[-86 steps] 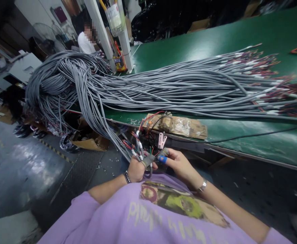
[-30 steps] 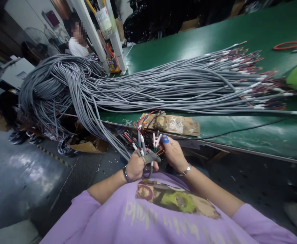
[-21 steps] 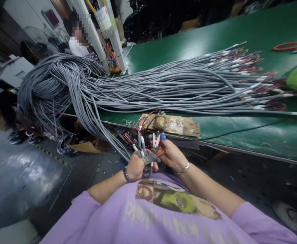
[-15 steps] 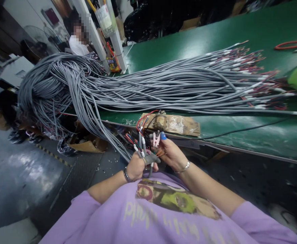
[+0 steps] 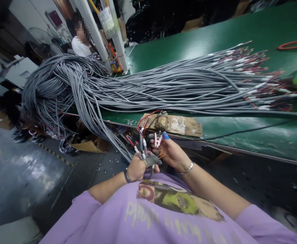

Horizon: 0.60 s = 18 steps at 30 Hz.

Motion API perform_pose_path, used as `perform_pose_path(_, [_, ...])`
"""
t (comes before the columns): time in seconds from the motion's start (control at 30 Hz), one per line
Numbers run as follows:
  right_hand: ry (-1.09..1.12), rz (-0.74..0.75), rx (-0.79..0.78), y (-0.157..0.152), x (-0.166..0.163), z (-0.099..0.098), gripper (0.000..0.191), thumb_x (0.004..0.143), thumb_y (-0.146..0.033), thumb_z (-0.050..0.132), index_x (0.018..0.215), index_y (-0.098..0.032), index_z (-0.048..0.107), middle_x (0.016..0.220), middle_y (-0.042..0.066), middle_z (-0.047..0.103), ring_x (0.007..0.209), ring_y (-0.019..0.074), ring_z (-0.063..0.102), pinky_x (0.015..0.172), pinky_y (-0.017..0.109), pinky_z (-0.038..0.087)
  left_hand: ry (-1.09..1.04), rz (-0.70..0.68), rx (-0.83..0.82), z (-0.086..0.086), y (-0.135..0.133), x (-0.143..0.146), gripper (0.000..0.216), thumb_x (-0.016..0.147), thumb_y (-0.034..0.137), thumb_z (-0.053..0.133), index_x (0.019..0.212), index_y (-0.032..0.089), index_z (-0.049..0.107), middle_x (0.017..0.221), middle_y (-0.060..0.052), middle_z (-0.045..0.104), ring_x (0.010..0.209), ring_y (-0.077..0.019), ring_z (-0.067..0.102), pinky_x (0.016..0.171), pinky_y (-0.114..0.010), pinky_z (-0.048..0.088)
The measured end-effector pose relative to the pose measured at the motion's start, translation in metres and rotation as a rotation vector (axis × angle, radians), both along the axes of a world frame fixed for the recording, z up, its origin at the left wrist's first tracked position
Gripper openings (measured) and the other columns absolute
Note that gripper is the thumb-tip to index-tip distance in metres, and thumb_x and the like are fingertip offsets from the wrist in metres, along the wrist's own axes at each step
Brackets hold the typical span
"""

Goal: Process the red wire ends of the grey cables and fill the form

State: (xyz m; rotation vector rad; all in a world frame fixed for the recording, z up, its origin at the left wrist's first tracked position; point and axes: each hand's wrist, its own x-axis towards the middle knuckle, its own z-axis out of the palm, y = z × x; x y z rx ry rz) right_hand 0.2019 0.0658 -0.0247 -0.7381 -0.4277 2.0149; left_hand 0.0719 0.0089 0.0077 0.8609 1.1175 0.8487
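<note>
My left hand (image 5: 137, 167) is closed round several grey cables (image 5: 143, 147), and a grey cover sits on its thumb. White bands and thin coloured wires show at the cable ends above the fist. A pale pink clip (image 5: 158, 140), shaped like a clothes peg, is in my right hand (image 5: 175, 154), which has a blue cover on one fingertip. Thin orange and green wires (image 5: 161, 155) stick out between the two hands. Fingers partly hide how the clip and these wires meet.
A long bundle of grey cables (image 5: 163, 88) lies along the green table (image 5: 239, 135), frayed coloured ends to the right. A wooden block (image 5: 181, 125) sits at the table's near edge. White posts (image 5: 120, 51) rise behind. A cardboard box (image 5: 89, 144) stands below left; a person (image 5: 81, 44) is farther back.
The whole scene has shifted slightly right in view. Both hands keep their grip, and the pink clip's legs look a little farther apart.
</note>
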Motion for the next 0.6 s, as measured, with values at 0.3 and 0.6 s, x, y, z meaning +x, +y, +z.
perform_pose_path(0.3, [0.031, -0.067, -0.041, 0.0023, -0.0051, 0.0018, 0.026, 0.065, -0.042, 0.082, 0.067, -0.020, 0.069, 0.063, 0.000, 0.067, 0.055, 0.0115, 0.058, 0.055, 0.023, 0.049, 0.030, 0.061, -0.003, 0.0013, 0.0054, 0.0039, 0.047, 0.055, 0.057, 0.080, 0.059, 0.013, 0.066, 0.043, -0.002, 0.058, 0.041, -0.0108, 0.051, 0.044, -0.022, 0.033])
perform_pose_path(0.6, [0.057, 0.023, 0.039, -0.0027, -0.0021, 0.0006, 0.043, 0.071, -0.064, 0.067, 0.076, -0.021, 0.068, 0.071, 0.001, 0.069, 0.056, 0.0106, 0.057, 0.053, 0.023, 0.047, 0.036, 0.021, 0.015, 0.0021, 0.0001, 0.0022, 0.046, 0.057, 0.058, 0.078, 0.055, 0.014, 0.065, 0.046, -0.005, 0.061, 0.042, -0.0130, 0.053, 0.048, -0.025, 0.040])
